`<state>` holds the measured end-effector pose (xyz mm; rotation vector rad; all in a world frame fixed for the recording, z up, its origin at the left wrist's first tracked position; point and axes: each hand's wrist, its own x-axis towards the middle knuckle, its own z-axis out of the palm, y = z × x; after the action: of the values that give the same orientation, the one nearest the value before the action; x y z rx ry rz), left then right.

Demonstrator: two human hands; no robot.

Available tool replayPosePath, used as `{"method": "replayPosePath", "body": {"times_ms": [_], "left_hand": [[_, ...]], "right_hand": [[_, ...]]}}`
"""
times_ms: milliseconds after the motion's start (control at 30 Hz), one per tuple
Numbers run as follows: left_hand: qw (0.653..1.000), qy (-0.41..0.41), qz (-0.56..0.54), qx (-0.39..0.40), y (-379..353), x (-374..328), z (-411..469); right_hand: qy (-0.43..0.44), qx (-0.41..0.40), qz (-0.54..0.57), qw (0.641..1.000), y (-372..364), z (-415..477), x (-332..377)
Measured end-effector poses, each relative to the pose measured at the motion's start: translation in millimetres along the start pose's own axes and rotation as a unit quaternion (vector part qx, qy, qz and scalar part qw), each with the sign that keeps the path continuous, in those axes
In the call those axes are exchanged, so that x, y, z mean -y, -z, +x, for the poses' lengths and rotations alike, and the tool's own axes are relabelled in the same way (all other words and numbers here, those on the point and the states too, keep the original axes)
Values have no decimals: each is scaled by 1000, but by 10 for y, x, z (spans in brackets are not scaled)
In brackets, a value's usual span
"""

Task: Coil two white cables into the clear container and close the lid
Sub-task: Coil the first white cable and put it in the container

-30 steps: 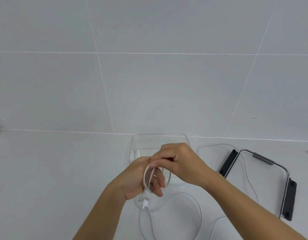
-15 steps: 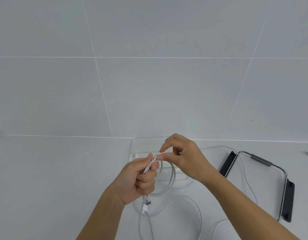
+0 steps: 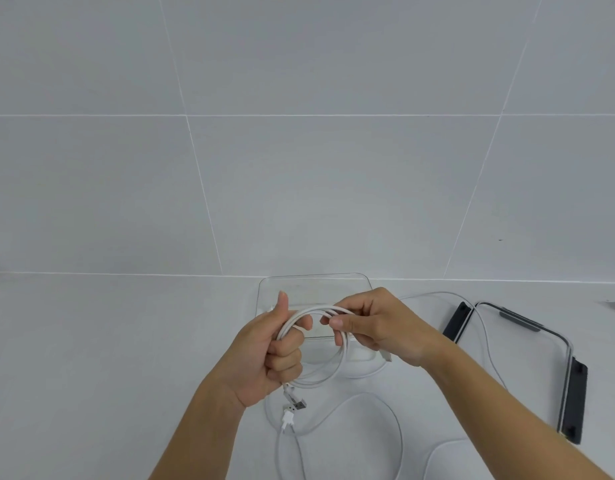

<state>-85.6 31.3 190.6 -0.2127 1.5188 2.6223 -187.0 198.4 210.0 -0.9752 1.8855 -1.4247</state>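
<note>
Cable (image 3: 347, 403) lies loose on the white counter (image 3: 91, 358) at the bottom centre of the frame, curving in wide bends between the two forearms, with a white plug (image 3: 287, 418) just below the left hand. From both lower corners the bare forearms rise toward the middle of the frame. The left hand (image 3: 264, 355) is fisted around one side of a coil (image 3: 319, 341) of white cable, thumb pointing up, fingers curled tight; a metal-tipped plug (image 3: 295, 400) hangs out under the fist. The right hand (image 3: 371, 327), knuckles up and wrist bent slightly, pinches the top of the same coil between thumb and fingers, its fingertips nearly touching the left hand's index finger. The coil is held in the air in front of the container (image 3: 314, 289), which stands open on the counter at the centre, against the foot of the tiled wall (image 3: 299, 133). More white cable runs from behind the right hand to the right and down across the lid (image 3: 527, 362). That lid, clear with dark clips at its ends, lies flat on the counter at the right of the frame, apart from the container.
</note>
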Motion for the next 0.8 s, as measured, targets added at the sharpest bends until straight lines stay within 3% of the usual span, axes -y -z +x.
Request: {"method": "replayPosePath", "body": {"times_ms": [267, 500, 667, 800], "left_hand": [[993, -13, 89, -74, -77, -22, -48], [986, -1, 127, -112, -94, 39, -20], [981, 0, 143, -128, -95, 73, 15], [982, -2, 135, -130, -104, 81, 28]], "right_hand": [[-21, -42, 23, 999, 32, -14, -85], [-78, 29, -97, 992, 173, -55, -78], [-103, 96, 14, 990, 219, -120, -75], [-89, 100, 189, 973, 108, -127, -69]]}}
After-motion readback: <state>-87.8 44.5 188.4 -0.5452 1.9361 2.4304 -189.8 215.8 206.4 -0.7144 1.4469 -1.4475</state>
